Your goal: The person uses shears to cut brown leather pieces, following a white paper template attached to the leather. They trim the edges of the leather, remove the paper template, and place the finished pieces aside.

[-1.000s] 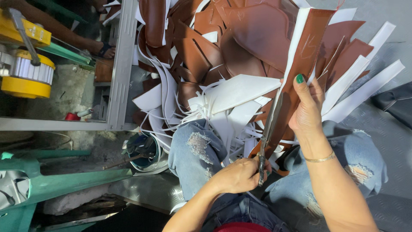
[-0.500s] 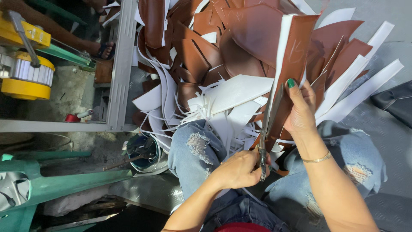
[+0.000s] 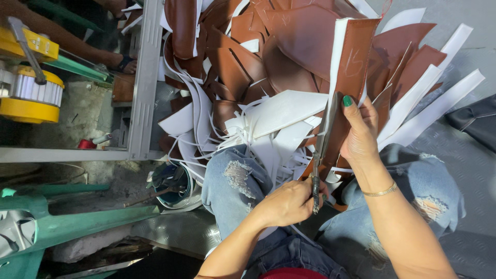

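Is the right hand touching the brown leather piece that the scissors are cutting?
Touching. The head view shows the right hand gripping the brown leather piece at its lower end, thumb pressed on its face, beside the scissors held by the left hand.

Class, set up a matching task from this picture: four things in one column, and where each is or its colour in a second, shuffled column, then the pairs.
1. scissors
2. brown strip
3. bracelet
4. yellow machine

a. on the right wrist
b. far left of the view
c. gripped by the left hand
d. held up by the right hand

Pairs: 1-c, 2-d, 3-a, 4-b
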